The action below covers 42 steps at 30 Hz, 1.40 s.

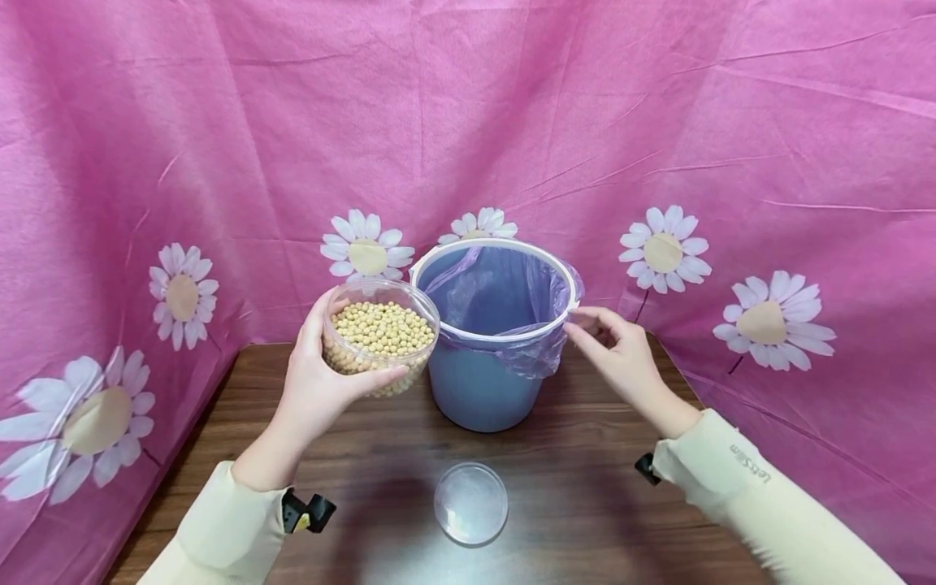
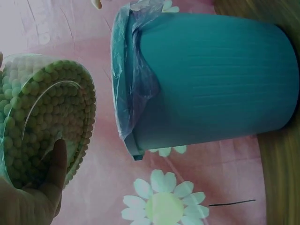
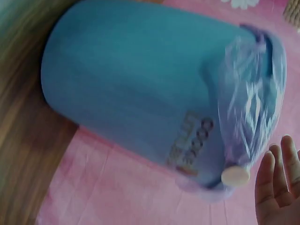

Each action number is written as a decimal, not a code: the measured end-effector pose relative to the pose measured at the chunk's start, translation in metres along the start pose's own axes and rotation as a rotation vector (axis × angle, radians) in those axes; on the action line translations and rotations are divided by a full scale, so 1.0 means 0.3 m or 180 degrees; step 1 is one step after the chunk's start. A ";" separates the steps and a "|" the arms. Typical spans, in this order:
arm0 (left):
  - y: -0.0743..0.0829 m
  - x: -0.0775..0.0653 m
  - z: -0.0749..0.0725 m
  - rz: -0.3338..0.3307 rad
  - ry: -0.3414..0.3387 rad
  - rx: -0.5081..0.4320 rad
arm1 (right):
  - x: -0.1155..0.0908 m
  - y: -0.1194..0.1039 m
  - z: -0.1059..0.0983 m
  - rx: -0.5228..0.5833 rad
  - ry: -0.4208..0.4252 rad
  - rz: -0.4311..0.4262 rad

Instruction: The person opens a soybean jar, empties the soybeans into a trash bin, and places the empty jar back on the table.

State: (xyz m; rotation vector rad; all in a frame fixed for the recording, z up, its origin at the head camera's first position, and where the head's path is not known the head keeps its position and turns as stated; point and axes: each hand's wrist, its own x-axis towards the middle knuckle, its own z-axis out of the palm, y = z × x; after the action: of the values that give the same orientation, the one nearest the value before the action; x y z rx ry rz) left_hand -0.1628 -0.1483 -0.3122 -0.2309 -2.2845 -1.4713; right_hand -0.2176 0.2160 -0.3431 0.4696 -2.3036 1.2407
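Observation:
My left hand (image 1: 322, 382) grips a clear round plastic tub (image 1: 351, 361) of pale yellow soybeans (image 1: 383, 329), thumb across its near side. The tub is lidless and tilts slightly, just left of a blue trash bin (image 1: 483, 390). In the left wrist view the soybeans (image 2: 56, 103) show through the clear wall. A thin purple bag (image 1: 537, 353) lines the bin and folds over its white rim ring (image 1: 504, 333). At the rim's right side is my right hand (image 1: 621, 349), fingertips close to the ring. Its fingers (image 3: 277, 171) look fairly straight in the right wrist view.
A clear round lid (image 1: 471, 504) lies on the dark wooden table (image 1: 395, 455) in front of the bin. Pink cloth (image 1: 512, 122) with large white daisies hangs behind and on both sides. A woven item (image 3: 293, 14) shows at the corner of the right wrist view.

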 end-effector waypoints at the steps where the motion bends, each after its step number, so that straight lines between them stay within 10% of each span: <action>1: 0.004 0.007 -0.001 0.0003 -0.0008 0.0018 | 0.018 0.000 -0.011 0.0011 -0.0013 0.0067; 12: 0.052 0.077 0.009 -0.0032 -0.0123 0.0197 | 0.178 0.044 -0.067 0.0524 -0.0279 0.0449; 31: 0.075 0.172 0.013 -0.0133 -0.0205 0.0429 | 0.291 0.148 -0.070 -0.0214 -0.0896 0.1001; 42: 0.064 0.211 0.032 -0.0169 -0.0218 0.0550 | 0.313 0.190 -0.034 0.0800 -0.0984 0.1514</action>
State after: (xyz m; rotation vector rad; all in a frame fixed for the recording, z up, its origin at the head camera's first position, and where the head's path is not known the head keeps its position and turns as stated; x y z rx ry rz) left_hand -0.2156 -0.1365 -0.2727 -0.1736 -2.4741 -1.2997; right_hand -0.3216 0.2481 -0.3246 0.2077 -2.6274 1.8084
